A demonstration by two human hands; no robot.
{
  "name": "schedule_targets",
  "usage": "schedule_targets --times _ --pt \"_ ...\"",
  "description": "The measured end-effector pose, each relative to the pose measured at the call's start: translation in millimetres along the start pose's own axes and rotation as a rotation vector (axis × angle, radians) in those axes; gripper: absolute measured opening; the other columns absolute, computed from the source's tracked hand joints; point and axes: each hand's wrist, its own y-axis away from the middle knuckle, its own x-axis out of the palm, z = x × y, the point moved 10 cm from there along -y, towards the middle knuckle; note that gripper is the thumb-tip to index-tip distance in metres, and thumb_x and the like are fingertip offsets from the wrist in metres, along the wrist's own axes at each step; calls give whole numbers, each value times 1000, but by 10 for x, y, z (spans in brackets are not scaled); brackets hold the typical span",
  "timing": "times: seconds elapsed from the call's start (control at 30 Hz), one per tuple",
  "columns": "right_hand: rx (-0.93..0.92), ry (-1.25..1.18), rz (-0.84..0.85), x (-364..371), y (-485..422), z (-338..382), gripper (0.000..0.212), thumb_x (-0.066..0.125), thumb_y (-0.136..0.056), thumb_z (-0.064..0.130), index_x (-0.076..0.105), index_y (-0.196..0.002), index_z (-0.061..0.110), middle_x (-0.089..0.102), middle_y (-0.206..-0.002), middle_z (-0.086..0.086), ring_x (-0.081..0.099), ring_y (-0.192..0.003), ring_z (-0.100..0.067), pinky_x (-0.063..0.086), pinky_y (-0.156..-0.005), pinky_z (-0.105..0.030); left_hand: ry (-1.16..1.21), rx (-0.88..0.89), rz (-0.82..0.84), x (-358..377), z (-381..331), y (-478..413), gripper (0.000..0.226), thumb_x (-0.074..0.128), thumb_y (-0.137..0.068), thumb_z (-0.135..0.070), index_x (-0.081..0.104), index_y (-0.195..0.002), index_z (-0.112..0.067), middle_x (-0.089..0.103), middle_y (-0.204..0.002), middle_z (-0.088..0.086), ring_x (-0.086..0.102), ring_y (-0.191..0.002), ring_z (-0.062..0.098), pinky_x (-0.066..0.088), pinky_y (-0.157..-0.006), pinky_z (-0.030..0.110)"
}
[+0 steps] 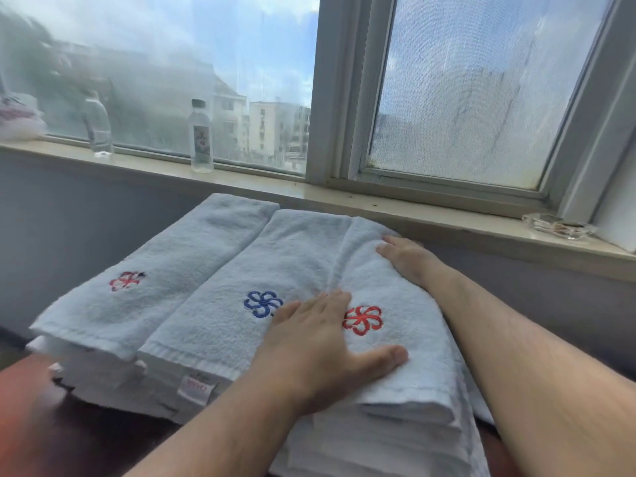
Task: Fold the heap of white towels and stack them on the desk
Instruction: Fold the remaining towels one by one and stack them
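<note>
Pressing two flat hands: left hand (316, 342), right hand (409, 258), towel stacks (213, 304).

Folded white towels (213, 304) lie stacked side by side on the desk (38, 425).

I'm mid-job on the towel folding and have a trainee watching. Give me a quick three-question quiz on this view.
1. True or false: both hands lie flat on the same folded white towel with the red embroidered flower.
2. Multiple choice: the folded white towel with the blue embroidered flower lies (A) left of the pressed towel, (B) on the windowsill, (C) under the clear plastic water bottle with the dark cap.
3. Fill in: the clear glass ashtray stands on the pale ____.

Key
1. True: the left hand presses near the flower, the right hand presses the far end.
2. A.
3. Windowsill.
</note>
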Motion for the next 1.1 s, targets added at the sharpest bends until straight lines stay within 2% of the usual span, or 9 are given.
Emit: schedule_targets --times 0.23,0.4,0.47,0.53,0.6,0.7,0.8,0.93,1.1 --pt "45 -173 -54 -44 646 -159 58 46 -105 31 30 -158 12 20 -167 -6 17 -153 -20 12 -125 -36 -53 -42 62 -4 23 2 121 28 -60 -102 13 -158 -34 13 -166 -15 10 -152 6 1 -121 34" --pt "-31 -441 -53 80 1376 -203 46 39 -108 29 41 -153 19 38 -159 1 34 -147 -16 23 -124 -38 -78 -65 31 -68 -19 124 114 26 -69 -98 11 -160 -31 13 -167 -10 11 -153 11 3 -123 37" --pt "-44 -420 -86 34 1663 -246 40 42 -107 37 52 -146 35 51 -147 19 44 -138 -4 34 -115 -25 -90 -66 -15 -93 -76 264 101 27 -80 -90 11 -160 -29 13 -167 -7 12 -153 14 6 -123 37" --pt "-26 -457 -22 61 1974 -292 29 46 -106 35 64 -121 51 64 -121 35 56 -117 10 44 -87 -9 -73 -65 -64 -109 -145 464 84 29 -92 -76 11 -159 -29 12 -168 -5 11 -153 15 8 -122 36" --pt "15 -451 6 86 2299 -468 25 52 -104 34 70 -106 50 72 -106 29 66 -103 3 49 -76 -16 -18 -33 -130 -143 -250 705 71 35 -98 -64 17 -159 -32 14 -167 -5 11 -153 14 7 -121 33" --pt "66 -369 -112 -14 2729 -874 15 61 -100 27 76 -101 30 77 -98 5 71 -94 -19 54 -78 -33 99 124 -301 -282 -577 1079 53 53 -97 -48 44 -148 -34 40 -155 -12 29 -144 11 18 -120 30" --pt "133 -468 -268 -151 3090 -1293 19 58 -100 16 75 -92 18 77 -93 -4 72 -76 -12 52 -69 -34 236 240 -385 -304 -967 1309 37 61 -87 -33 66 -124 -32 60 -126 -16 48 -123 9 34 -110 33" --pt "243 -663 -516 -304 3569 -1912 21 58 -100 11 74 -87 7 72 -76 -9 65 -63 -14 51 -62 -28 456 275 -315 23 -1398 1340 23 56 -84 -30 69 -103 -37 59 -100 -23 53 -96 -1 37 -88 10" --pt "292 -507 -560 -461 3681 -2180 24 59 -97 14 73 -79 12 69 -69 -8 66 -59 -17 55 -58 -34 573 238 -160 821 -1711 1132 23 62 -88 -18 66 -92 -41 62 -88 -21 58 -75 1 42 -69 14"
